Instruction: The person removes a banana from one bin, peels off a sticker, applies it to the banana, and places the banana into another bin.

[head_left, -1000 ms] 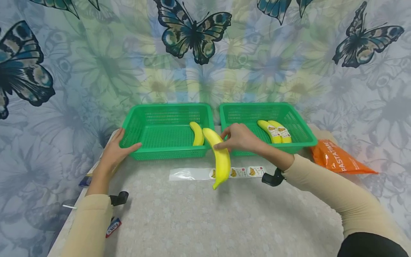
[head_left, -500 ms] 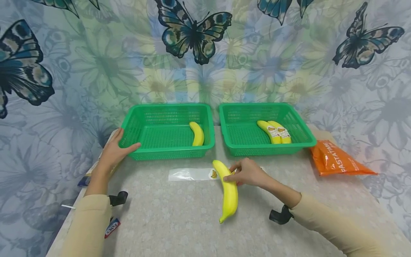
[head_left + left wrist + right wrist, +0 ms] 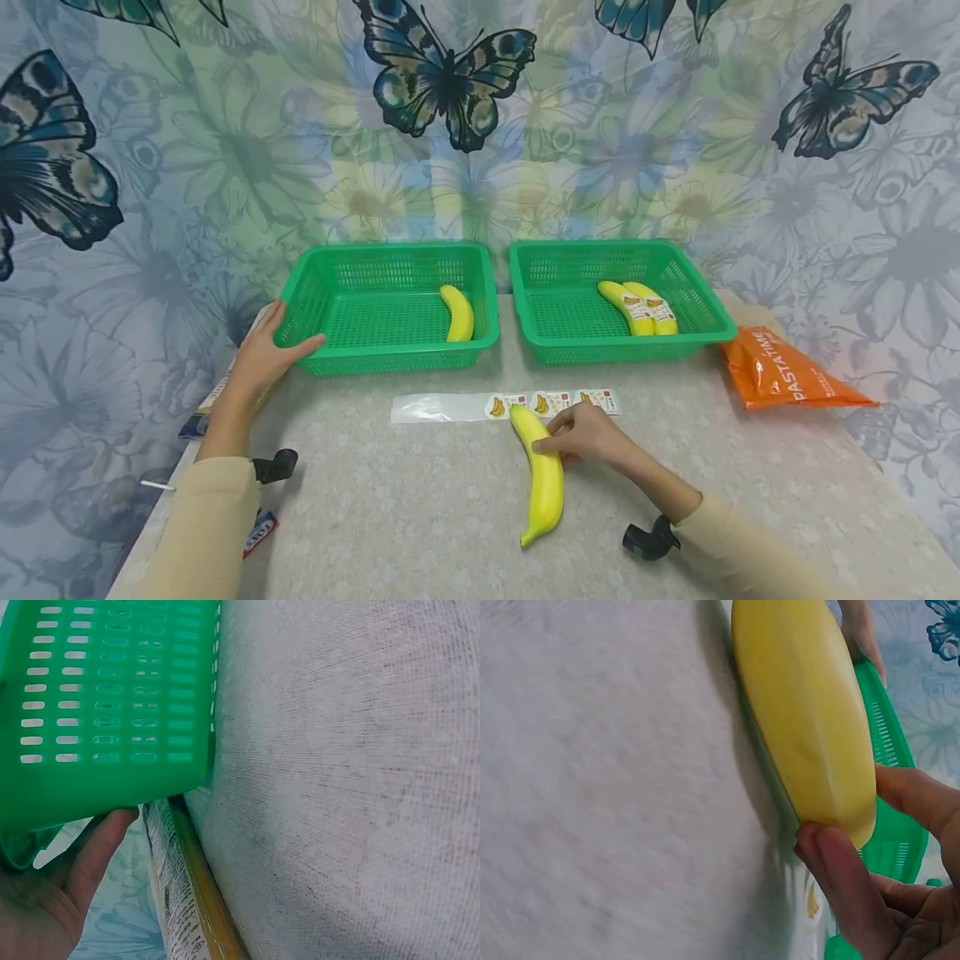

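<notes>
My right hand (image 3: 588,435) pinches a plain yellow banana (image 3: 543,483) near its upper end, thumb on one side and fingers on the other. The banana lies lengthwise close over the table in front of me; its side bears no sticker in the right wrist view. Just beyond it is a clear strip of banana stickers (image 3: 435,408), partly covered by the banana's tip and my fingers. My left hand (image 3: 262,358) rests against the front left corner of the left green basket (image 3: 390,360), thumb and fingers spread. One unstickered banana (image 3: 458,314) sits inside that basket.
A second green basket (image 3: 630,352) stands at the right with two stickered bananas (image 3: 651,310) in it. Right of it lies an orange PASTATIME bag (image 3: 787,371). A printed packet (image 3: 180,885) is beside my left hand, and a small wrapped bar (image 3: 260,533) lies near my left sleeve.
My right hand has brought the banana from between the baskets toward me and lower, down to the table in front of the sticker strip. My left hand has stayed at the basket corner.
</notes>
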A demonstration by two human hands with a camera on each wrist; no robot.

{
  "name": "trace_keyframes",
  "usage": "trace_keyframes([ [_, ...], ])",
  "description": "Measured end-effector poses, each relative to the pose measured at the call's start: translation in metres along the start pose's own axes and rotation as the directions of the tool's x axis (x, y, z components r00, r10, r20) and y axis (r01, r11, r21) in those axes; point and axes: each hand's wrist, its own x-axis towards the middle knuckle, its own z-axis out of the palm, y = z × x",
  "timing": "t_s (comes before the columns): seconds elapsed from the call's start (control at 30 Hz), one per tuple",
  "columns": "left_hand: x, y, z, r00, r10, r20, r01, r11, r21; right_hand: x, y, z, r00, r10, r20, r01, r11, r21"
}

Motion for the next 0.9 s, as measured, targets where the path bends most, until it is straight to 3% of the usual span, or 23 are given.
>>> trace_keyframes([
  [0.4, -0.002, 0.0, 0.008, 0.996, -0.03, -0.086, 0.029, 0.999, -0.022, 0.002, 0.005, 0.0, 0.999, 0.004, 0.053, -0.005, 1.0, 0.008],
  [0.7, -0.002, 0.003, 0.015, 0.988, -0.065, -0.137, 0.056, 0.996, -0.072, -0.002, 0.004, 0.002, 0.999, 0.006, 0.037, -0.005, 1.0, -0.012],
  [0.8, -0.005, 0.002, 0.017, 0.972, -0.104, -0.212, 0.086, 0.992, -0.094, 0.0, 0.002, 0.002, 0.999, 0.002, 0.038, -0.002, 1.0, -0.02],
  [0.9, -0.011, 0.005, 0.02, 0.933, -0.163, -0.322, 0.12, 0.981, -0.149, -0.001, 0.003, 0.003, 0.999, 0.01, 0.039, -0.01, 1.0, -0.015],
])
